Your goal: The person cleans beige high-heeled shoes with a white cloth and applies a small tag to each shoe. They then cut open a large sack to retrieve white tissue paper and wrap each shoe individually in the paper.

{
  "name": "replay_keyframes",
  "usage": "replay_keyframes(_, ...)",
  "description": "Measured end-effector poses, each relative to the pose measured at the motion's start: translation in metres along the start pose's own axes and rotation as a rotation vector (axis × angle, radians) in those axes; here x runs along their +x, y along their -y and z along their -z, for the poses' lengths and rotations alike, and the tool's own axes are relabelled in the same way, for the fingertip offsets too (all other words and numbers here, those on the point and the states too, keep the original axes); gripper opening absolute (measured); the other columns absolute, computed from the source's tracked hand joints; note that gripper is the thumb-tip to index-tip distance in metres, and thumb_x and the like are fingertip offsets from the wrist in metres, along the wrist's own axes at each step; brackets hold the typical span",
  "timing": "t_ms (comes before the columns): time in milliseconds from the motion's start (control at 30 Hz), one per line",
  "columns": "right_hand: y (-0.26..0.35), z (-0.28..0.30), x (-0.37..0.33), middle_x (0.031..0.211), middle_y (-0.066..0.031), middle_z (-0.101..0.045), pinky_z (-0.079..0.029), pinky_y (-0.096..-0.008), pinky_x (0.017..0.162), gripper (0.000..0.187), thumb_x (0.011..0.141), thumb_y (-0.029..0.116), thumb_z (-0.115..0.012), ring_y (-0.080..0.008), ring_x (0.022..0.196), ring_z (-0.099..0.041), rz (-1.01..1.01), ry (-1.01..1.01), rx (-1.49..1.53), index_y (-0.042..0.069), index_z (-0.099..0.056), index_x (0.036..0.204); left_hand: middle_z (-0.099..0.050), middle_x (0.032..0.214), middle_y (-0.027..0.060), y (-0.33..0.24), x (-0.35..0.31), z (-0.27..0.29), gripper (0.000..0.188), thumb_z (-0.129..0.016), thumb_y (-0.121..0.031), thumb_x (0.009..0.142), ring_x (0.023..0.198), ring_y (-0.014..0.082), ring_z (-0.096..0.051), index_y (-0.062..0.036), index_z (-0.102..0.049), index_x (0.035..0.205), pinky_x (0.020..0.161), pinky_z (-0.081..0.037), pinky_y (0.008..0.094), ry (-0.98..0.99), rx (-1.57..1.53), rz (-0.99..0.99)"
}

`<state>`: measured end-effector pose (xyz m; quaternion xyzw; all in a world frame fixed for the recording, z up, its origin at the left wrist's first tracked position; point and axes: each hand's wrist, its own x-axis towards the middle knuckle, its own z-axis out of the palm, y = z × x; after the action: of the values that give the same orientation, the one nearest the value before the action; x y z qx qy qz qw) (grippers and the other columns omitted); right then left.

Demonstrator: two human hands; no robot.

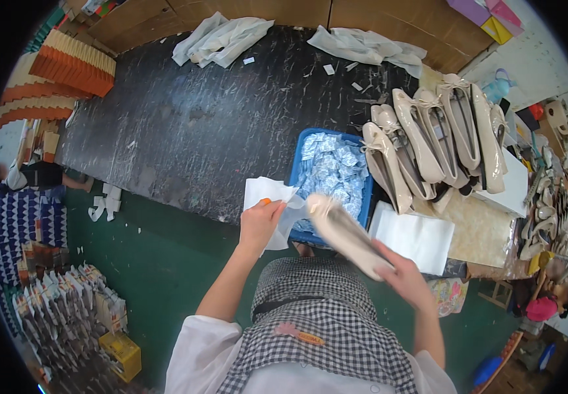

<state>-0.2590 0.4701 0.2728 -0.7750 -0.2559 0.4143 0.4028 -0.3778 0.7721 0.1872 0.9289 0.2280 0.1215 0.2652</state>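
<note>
My left hand is closed on a sheet of white tissue paper, which hangs over the near left edge of a blue basket. Something small and orange shows at its fingers. In my right hand is a beige ballet flat, gripped at the heel, its toe with a bow pointing toward the paper; the shoe is slightly blurred. The blue basket holds many small silvery-blue packets. To its right lies a stack of white paper sheets.
Several glossy beige flats lie heaped right of the basket. Crumpled white plastic lies on the black table at the back. Orange boxes are stacked far left, and bundled items stand on the floor. Other people are at both sides.
</note>
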Motion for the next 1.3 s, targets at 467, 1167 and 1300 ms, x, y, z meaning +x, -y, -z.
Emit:
replay_keyframes(467,0.129,-0.069,0.21,0.131,-0.012,-0.05,-0.052,-0.0239,0.069,0.056,0.093,0.015,-0.054,-0.0141,0.107,-0.055,0.534,-0.147,0.706,0.003,-0.031,0.143,-0.051,0.056,0.0049,-0.034,0.012,0.135,0.008,-0.071,-0.006,0.078,0.045,0.0103,-0.043,-0.002,-0.071,0.085,0.043,-0.034,0.0249,-0.54,-0.129,-0.013)
replay_keyframes(1167,0.057,-0.028,0.021,0.121,-0.0191,-0.058,-0.047,-0.0346,0.092,0.053,0.084,0.004,-0.063,-0.0301,0.11,-0.059,0.344,-0.515,-0.051,-0.001,-0.045,0.133,-0.053,0.063,0.0012,-0.093,0.099,0.112,0.04,-0.075,-0.015,0.067,0.048,0.0149,-0.052,-0.0167,-0.07,0.107,0.044,-0.042,0.0265,-0.202,-0.187,-0.687)
replay_keyframes(1300,0.038,-0.033,0.004,0.122,-0.0185,-0.056,-0.053,-0.0343,0.08,0.056,0.091,0.01,-0.054,-0.0275,0.1,-0.062,0.22,-0.408,0.486,-0.003,-0.031,0.141,-0.057,0.064,0.0019,-0.093,0.085,0.1,0.032,-0.074,-0.011,0.067,0.05,0.0153,-0.055,-0.0148,-0.072,0.099,0.046,-0.044,0.0266,-0.188,-0.31,-0.47)
